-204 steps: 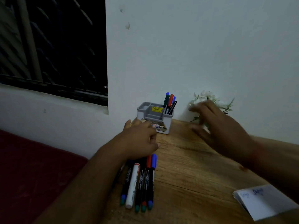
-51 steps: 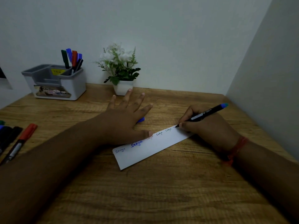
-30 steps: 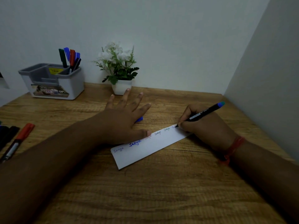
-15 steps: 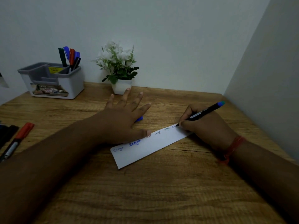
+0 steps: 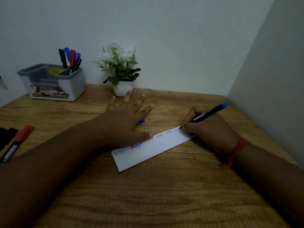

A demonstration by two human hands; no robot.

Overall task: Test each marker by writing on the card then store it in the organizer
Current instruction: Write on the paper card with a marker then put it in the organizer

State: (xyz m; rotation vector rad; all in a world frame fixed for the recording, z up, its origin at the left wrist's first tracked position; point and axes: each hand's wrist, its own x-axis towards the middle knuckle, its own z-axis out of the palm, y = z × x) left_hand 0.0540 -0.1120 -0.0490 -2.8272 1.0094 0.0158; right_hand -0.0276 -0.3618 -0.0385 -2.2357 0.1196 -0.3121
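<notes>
A black marker with a blue end (image 5: 207, 114) met the far right end of a white card (image 5: 153, 148), its nib on the paper and its long axis slanting up and away to the right of the card. The right hand (image 5: 209, 127) pinched the barrel low with curled fingers; it lay over the card's right end. The left hand (image 5: 122, 124), fingers spread straight, pressed flat on the card's far-left edge, a blue cap (image 5: 141, 121) peeking from beneath it. The organizer (image 5: 54, 83), holding several markers, stood well beyond the card to the left, nearer the left arm. A red-capped marker (image 5: 16, 143) lay far left, partly cut off by the frame; the word being written was half hidden by fingers.
</notes>
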